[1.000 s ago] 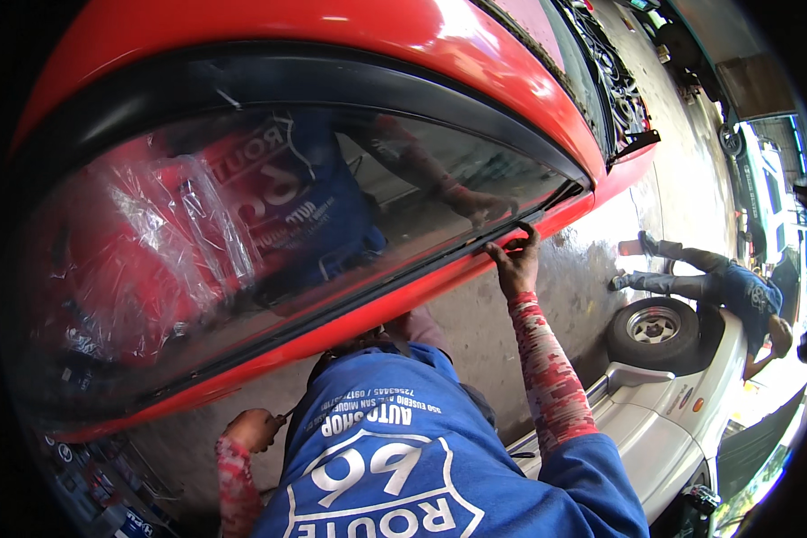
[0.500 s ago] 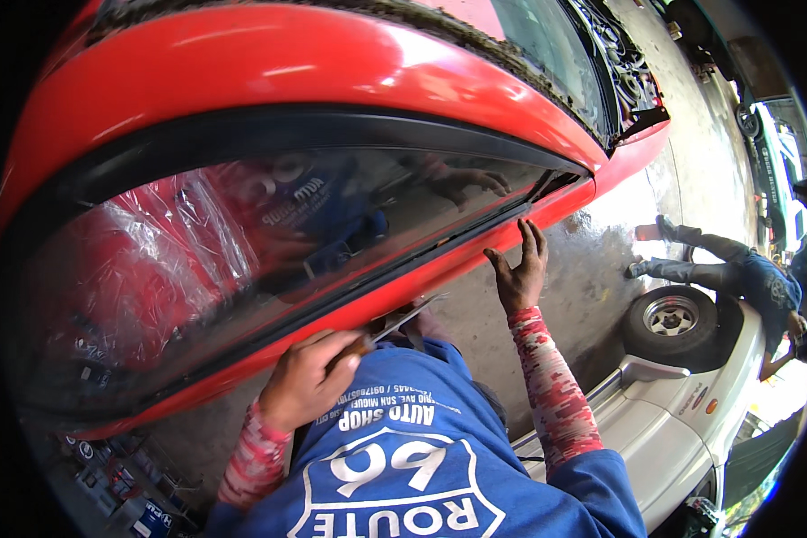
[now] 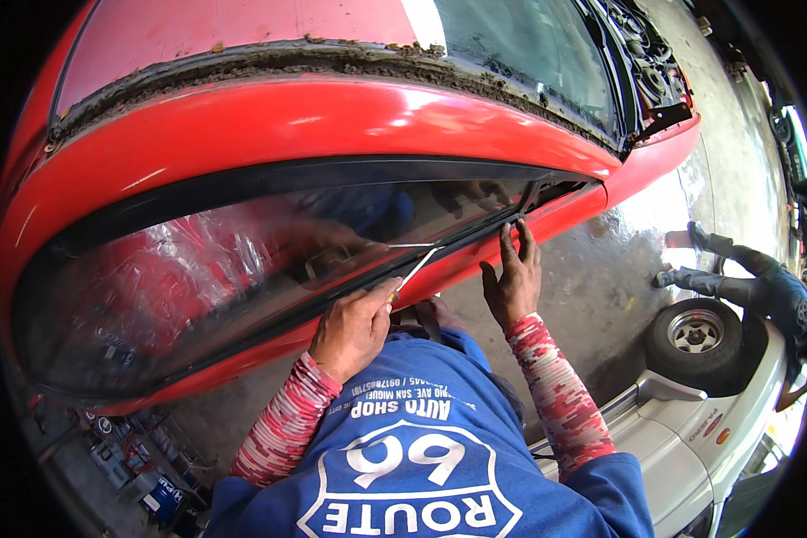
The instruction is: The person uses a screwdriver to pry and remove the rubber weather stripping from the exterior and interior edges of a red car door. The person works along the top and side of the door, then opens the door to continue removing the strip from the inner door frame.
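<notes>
1. Gripping a screwdriver [image 3: 414, 272]: left hand [image 3: 354, 330], fingers clamped round its yellowish-brown handle. Metal shaft slants up and right from the fist.
2. Screwdriver tip sits at the black strip [image 3: 477, 238] along the foot of the side window [image 3: 269, 202] (wedged in or just touching, can't tell). Its reflection shows in the glass, meeting the tip.
3. Right hand [image 3: 516, 278]: holding nothing visible, thumb and fingers apart. Fingertips at the upper edge of the red door [image 3: 462, 269], by the strip, to the right of the tip.
4. Door and window belong to a red car, directly in front of the person. Dirt and leaf bits [image 3: 332, 58] line the roof edge; windshield [image 3: 529, 58] beyond, uncovered engine parts [image 3: 646, 67] at upper right.
5. Crinkled clear plastic [image 3: 197, 260] shows in the dark glass, red behind it.
6. Person wears a blue shirt [image 3: 412, 381] with white print, red-and-white patterned sleeves [image 3: 282, 426].
7. Right side: silver car [image 3: 668, 448] with a spare wheel [image 3: 696, 334]; another person [image 3: 767, 291] beside it, on the concrete floor [image 3: 592, 269].
8. Lower left: blue box [image 3: 163, 498] among clutter.
</notes>
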Available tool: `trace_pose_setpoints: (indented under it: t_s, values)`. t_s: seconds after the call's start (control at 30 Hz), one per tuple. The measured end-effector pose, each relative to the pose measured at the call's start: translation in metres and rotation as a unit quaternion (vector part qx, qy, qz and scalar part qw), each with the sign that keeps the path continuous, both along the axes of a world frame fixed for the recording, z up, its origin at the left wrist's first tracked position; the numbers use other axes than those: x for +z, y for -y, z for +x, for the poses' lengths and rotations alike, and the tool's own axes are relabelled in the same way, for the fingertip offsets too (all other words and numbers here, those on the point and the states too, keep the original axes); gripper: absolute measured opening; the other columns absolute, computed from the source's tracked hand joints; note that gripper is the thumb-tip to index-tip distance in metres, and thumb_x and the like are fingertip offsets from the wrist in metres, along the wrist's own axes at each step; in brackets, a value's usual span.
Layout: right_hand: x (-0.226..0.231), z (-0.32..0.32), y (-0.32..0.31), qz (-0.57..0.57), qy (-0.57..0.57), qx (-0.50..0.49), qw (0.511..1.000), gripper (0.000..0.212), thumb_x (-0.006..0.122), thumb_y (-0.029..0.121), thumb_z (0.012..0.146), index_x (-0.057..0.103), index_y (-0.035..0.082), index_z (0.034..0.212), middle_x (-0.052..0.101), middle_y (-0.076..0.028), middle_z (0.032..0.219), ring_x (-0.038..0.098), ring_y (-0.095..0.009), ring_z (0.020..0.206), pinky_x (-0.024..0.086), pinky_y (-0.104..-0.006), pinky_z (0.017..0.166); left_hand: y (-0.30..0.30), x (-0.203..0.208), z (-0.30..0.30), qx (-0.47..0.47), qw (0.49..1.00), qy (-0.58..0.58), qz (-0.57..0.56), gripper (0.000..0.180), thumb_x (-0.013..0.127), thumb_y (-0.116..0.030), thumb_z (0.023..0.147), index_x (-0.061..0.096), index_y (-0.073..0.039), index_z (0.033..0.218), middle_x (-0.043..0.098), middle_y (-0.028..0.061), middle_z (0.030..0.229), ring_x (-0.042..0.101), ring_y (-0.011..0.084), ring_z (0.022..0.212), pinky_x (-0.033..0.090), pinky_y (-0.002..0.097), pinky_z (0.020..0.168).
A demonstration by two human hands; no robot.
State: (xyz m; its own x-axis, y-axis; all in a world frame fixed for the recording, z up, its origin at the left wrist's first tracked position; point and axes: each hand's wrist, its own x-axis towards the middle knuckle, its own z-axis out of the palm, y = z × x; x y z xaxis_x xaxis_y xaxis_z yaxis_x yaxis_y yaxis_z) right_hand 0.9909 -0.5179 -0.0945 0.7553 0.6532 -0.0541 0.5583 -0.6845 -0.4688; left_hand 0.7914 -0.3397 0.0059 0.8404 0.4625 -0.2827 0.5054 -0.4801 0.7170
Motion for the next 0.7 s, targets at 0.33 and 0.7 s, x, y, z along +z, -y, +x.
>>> trace_pose_setpoints:
  t_s: [0.33, 0.7]
  values:
    - [-0.010, 0.013, 0.010, 0.046, -0.005, 0.043, 0.998, 0.078, 0.078, 0.006, 0.077, 0.049, 0.007, 0.150, 0.042, -0.020, 0.154, 0.046, -0.043, 0.134, 0.044, -0.0477, 0.110, 0.018, 0.024, 0.021, -0.050, 0.978, -0.140, 0.145, 0.045, 0.059, -0.010, 0.096, 0.062, -0.010, 0.140, 0.071, 0.0232, 0.107, 0.072, 0.0402, 0.089, 0.059, 0.0498, 0.080]
    - [-0.008, 0.017, 0.016, 0.039, -0.014, 0.068, 0.997, 0.081, 0.076, 0.005, 0.076, 0.047, 0.007, 0.152, 0.040, -0.021, 0.155, 0.045, -0.044, 0.135, 0.041, -0.0488, 0.113, 0.026, 0.027, 0.013, -0.018, 0.986, -0.140, 0.087, 0.049, 0.059, -0.012, 0.097, 0.057, -0.013, 0.145, 0.068, 0.0227, 0.109, 0.070, 0.0414, 0.089, 0.058, 0.0497, 0.081]
